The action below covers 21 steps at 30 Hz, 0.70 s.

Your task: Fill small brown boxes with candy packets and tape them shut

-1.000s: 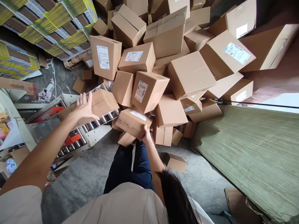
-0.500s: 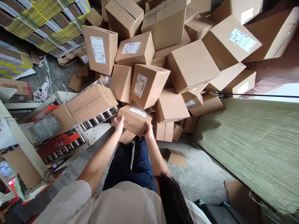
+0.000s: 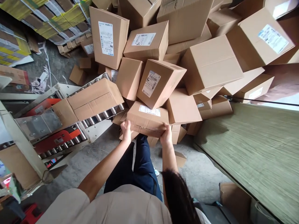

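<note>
Between my two hands is a brown cardboard box [image 3: 148, 119] with a white label on its top, tilted toward me in front of my legs. My left hand [image 3: 126, 130] grips its left end, and my right hand [image 3: 166, 134] grips its right end; the fingertips are partly hidden behind the cardboard. Right behind it leans another labelled carton [image 3: 161, 82]. To the left, a long carton [image 3: 95, 99] lies on a roller conveyor [image 3: 100, 117].
A heap of cardboard boxes [image 3: 211, 65] rises ahead and to the right. A green-covered surface [image 3: 252, 140] slopes along the right side. Yellow-strapped stacks [image 3: 67, 23] stand on a pallet at the upper left. A small box [image 3: 180, 159] lies on the floor.
The held box has moved to the right with both hands and now sits more level, its front side facing me. The view has shifted closer to the heap.
</note>
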Available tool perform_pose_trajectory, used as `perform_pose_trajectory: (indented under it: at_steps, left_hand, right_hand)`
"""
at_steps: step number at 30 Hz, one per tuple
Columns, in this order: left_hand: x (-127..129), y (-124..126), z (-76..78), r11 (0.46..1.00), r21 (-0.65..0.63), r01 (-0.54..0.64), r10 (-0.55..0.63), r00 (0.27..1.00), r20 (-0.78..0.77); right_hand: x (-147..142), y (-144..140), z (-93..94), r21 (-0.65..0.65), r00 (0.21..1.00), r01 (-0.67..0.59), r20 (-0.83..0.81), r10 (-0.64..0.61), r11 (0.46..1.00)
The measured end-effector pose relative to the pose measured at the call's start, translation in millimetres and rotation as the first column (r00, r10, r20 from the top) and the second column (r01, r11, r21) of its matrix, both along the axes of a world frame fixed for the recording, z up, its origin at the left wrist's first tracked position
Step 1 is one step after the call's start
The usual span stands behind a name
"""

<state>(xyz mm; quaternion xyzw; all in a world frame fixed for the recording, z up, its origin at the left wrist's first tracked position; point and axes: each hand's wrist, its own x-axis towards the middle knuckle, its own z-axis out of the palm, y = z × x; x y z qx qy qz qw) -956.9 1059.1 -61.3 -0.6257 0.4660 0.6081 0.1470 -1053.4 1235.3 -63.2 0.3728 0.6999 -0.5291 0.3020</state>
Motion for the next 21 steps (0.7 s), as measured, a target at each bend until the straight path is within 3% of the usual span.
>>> perform_pose_trajectory:
  at_steps: [1,3,5,9,11,13,17,19,21]
  left_hand:
    - [3,1,0.3,0.983,0.016,-0.18,0.18,0.984,-0.006]
    - [6,3,-4.7,0.886,0.062,-0.459,0.461,0.887,-0.013]
    - [7,3,-15.2,0.83,0.109,-0.548,0.549,0.836,0.021]
    - [22,2,-29.6,0.794,0.298,-0.531,0.523,0.845,0.113]
    - [33,4,-26.9,0.739,0.439,-0.511,0.517,0.848,0.116]
    - [36,7,-21.4,0.709,0.5,-0.498,0.531,0.843,0.087]
    - [13,9,-23.0,0.747,0.478,-0.462,0.569,0.816,-0.101]
    - [-4,9,-34.2,0.783,0.449,-0.43,0.552,0.814,-0.184]
    - [-13,9,-47.8,0.836,0.394,-0.383,0.477,0.861,-0.175]
  right_hand:
    - [5,2,4.5,-0.039,1.0,0.007,-0.027,-0.008,0.999]
    - [15,7,10.0,-0.113,0.997,0.009,-0.08,-0.018,0.994]
    - [22,13,10.4,-0.208,0.99,-0.001,-0.135,-0.028,0.978]
    - [23,23,7.3,-0.399,0.978,-0.062,-0.209,-0.025,0.915]
    - [17,25,11.2,-0.427,0.979,-0.105,-0.202,0.018,0.898]
    - [7,26,19.1,-0.447,0.98,-0.146,-0.186,0.067,0.882]
    - [-17,28,24.3,-0.444,0.962,-0.222,-0.246,0.12,0.868]
    - [-25,31,11.5,-0.377,0.944,-0.236,-0.308,0.119,0.896]
    - [-27,34,-7.8,-0.265,0.937,-0.216,-0.327,0.123,0.94]
